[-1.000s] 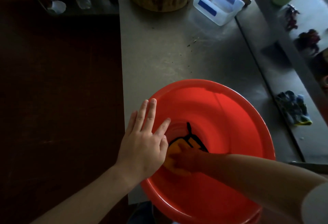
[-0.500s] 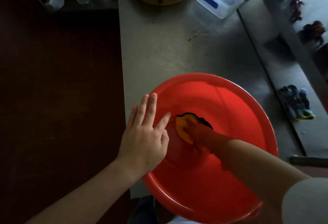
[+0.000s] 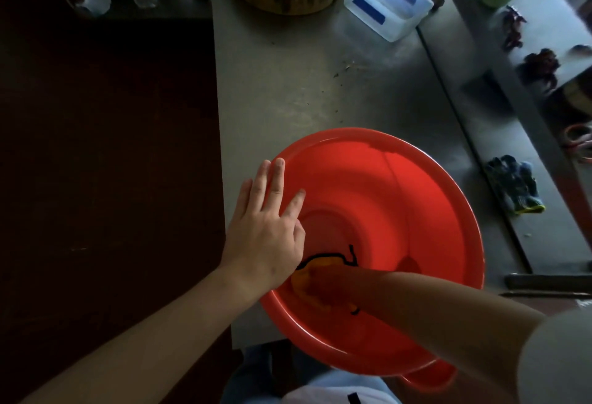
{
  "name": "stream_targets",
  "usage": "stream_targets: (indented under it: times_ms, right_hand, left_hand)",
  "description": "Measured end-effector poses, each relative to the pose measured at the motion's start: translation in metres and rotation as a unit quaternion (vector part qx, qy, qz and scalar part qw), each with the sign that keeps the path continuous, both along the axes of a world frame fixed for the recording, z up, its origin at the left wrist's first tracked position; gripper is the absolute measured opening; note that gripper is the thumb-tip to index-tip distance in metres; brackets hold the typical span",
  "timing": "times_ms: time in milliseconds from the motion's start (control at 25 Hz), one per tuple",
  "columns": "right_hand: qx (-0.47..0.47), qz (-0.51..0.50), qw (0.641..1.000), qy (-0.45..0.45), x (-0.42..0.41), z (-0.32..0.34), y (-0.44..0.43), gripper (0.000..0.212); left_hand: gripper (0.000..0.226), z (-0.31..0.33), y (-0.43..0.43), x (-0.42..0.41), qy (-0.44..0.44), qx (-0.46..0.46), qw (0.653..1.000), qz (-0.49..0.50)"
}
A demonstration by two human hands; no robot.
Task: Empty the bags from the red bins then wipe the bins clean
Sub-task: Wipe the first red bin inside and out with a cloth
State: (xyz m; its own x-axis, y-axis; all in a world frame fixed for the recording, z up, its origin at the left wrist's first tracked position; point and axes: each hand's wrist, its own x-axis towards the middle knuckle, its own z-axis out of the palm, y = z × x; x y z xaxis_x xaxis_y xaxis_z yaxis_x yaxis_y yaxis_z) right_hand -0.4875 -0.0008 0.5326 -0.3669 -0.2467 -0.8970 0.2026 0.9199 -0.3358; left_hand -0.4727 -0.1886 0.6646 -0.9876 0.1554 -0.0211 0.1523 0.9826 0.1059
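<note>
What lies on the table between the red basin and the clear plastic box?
In the head view, only bare tabletop with a few dark specks separates the red basin from the clear plastic box.

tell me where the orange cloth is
Head view: the cloth is inside the red bin, low on its near left side, under the right hand and just beside the left hand on the rim.

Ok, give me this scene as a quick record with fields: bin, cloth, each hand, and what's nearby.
bin: red bin on the metal table, no bags inside
cloth: orange cloth, black edging, low in the bin
left hand: flat on the bin's rim, fingers straight
right hand: inside the bin, on the cloth; grip unclear
nearby: clear plastic box, dark gloves
</note>
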Motion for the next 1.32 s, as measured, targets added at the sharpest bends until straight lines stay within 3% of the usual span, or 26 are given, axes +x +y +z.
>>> stream_targets:
  times_ms: [200, 240, 320, 440, 480, 640, 800, 960, 1040, 1120, 1320]
  right_hand:
    - [-0.057, -0.007, 0.998, 0.01, -0.001, 0.025, -0.032, 0.037]
    - [-0.082, 0.043, 0.995, 0.043, -0.006, 0.027, -0.03, 0.034]
    - [-0.032, 0.107, 0.989, 0.096, -0.013, 0.039, -0.024, 0.007]
    - [-0.008, 0.127, 0.981, 0.147, -0.032, 0.052, 0.003, 0.01]
    - [-0.015, 0.103, 0.98, 0.169, -0.034, 0.068, 0.009, 0.006]
    - [-0.128, -0.094, 0.97, 0.185, -0.024, 0.152, 0.021, 0.025]
    - [-0.104, -0.118, 0.957, 0.244, -0.006, 0.202, 0.04, 0.014]
    - [-0.074, -0.006, 0.926, 0.371, -0.006, 0.217, 0.072, 0.034]
    - [-0.055, 0.039, 0.895, 0.442, -0.004, 0.233, 0.09, 0.028]
    - [-0.061, 0.069, 0.868, 0.488, -0.001, 0.248, 0.108, 0.042]
    - [-0.08, 0.145, 0.832, 0.53, 0.024, 0.276, 0.153, 0.069]
  left_hand:
    - [0.057, -0.002, -0.001, 0.0, 0.013, 0.005, 1.0, -0.002]
    - [0.057, -0.002, -0.001, 0.0, 0.013, 0.005, 1.0, -0.003]
    - [0.058, -0.002, -0.001, 0.0, 0.011, 0.005, 1.0, -0.005]
    - [0.059, -0.001, -0.002, -0.001, 0.015, 0.018, 1.0, -0.008]
    - [0.059, 0.001, -0.002, -0.001, 0.015, 0.025, 1.0, -0.008]
    - [0.058, 0.003, -0.006, -0.005, 0.003, 0.058, 0.998, -0.012]
    - [0.055, 0.017, 0.003, 0.0, 0.036, 0.052, 0.998, -0.027]
    - [0.052, 0.034, 0.045, 0.036, 0.103, 0.076, 0.991, -0.05]
    - [0.053, 0.038, 0.069, 0.061, 0.103, 0.072, 0.99, -0.064]
    - [0.053, 0.041, 0.094, 0.086, 0.1, 0.055, 0.991, -0.064]
    - [0.062, 0.042, 0.15, 0.141, 0.069, 0.048, 0.996, -0.036]
